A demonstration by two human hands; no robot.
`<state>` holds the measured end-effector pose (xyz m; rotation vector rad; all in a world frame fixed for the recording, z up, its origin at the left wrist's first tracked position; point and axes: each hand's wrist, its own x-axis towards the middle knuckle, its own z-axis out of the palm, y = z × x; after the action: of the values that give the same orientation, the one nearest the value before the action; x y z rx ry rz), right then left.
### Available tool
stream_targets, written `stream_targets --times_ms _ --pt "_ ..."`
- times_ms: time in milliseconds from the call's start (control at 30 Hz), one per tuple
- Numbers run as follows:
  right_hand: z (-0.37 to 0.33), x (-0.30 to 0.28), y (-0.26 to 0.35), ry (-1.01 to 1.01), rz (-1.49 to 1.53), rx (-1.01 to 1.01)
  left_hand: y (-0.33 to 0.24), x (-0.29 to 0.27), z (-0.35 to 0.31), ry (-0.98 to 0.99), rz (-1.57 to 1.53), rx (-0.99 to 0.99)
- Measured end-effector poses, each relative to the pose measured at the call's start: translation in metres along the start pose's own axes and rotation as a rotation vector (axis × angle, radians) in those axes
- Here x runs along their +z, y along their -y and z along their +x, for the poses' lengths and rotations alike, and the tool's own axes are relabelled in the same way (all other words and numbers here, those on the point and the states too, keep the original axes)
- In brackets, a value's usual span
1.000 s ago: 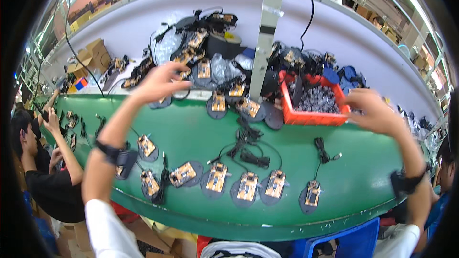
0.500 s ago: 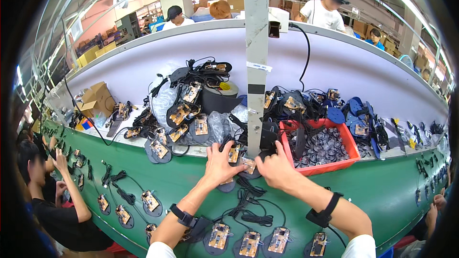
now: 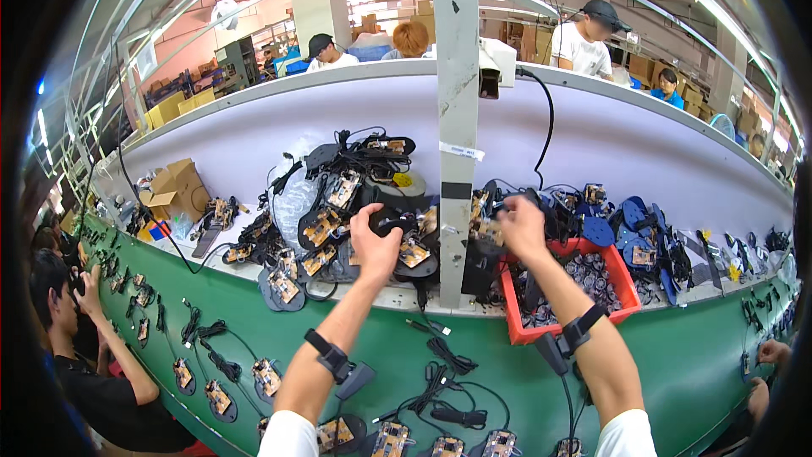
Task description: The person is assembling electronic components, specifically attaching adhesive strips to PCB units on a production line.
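My left hand reaches onto the shelf left of the post, its thumb and fingers curled round a bundled black cable. Just right of its thumb lies a tan circuit board on a black rounded base. On the other side of the post, my right hand is raised over the back of the red bin, close to a heap of boards and black cables. Motion smears its fingers, so any hold there is unclear. Small clear round parts fill much of the bin.
A grey post rises between my hands. Boards on black bases pile up at left; blue bases lie at right. Boards with coiled cables rest on the green bench. Co-workers sit on both sides, and others are beyond the partition.
Both hands have left the boards at the shelf's front edge. The left went up and back on the post's left, the right on its right. The view has tilted upward.
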<state>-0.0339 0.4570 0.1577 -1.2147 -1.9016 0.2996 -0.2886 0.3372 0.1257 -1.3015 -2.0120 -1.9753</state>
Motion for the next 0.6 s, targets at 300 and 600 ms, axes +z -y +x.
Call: stream_targets --times_ms 300,600 --pt "-0.071 -0.019 0.063 0.789 -0.691 -0.647 0.034 0.026 -0.034 0.099 0.419 0.415" --pt "-0.028 0.006 0.042 0.737 -0.944 -0.641 0.035 -0.008 -0.04 0.797 0.543 0.627"
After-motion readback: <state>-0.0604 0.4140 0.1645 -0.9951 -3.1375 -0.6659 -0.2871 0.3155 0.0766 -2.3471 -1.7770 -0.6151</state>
